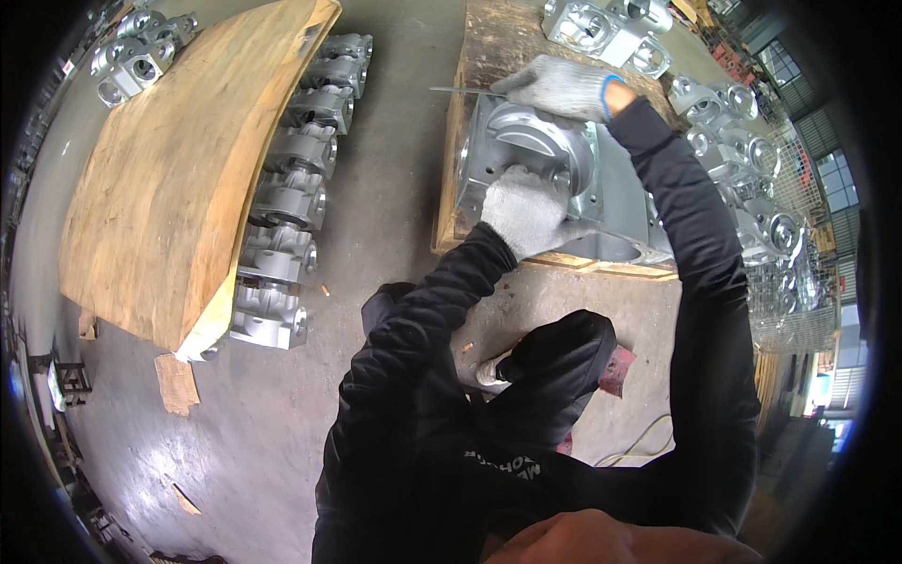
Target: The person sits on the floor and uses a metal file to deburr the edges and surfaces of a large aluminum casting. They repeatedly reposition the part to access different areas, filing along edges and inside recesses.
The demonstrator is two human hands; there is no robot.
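Note:
A large silver-grey metal casting (pixel 617 193) with a round bore lies on a wooden bench right in front of me. My left hand (pixel 528 211), in a grey knit glove, grips its near side, with fingers curled at the bore's opening and the thumb stretched to the right along the edge. The fingertips are partly hidden. Across the casting's far side, my right hand (pixel 554 86), gloved alike, is closed around a thin metal rod (pixel 458 90) whose free end points left. What the rod's other end looks like is hidden in the glove.
Left of me, a row of similar castings (pixel 287 202) lines a tilted plywood sheet (pixel 178 169). More castings (pixel 601 33) stand on the wooden bench (pixel 498 38) at the far end and others (pixel 752 179) to the right. A hose (pixel 648 437) and cardboard (pixel 176 383) lie on the floor.

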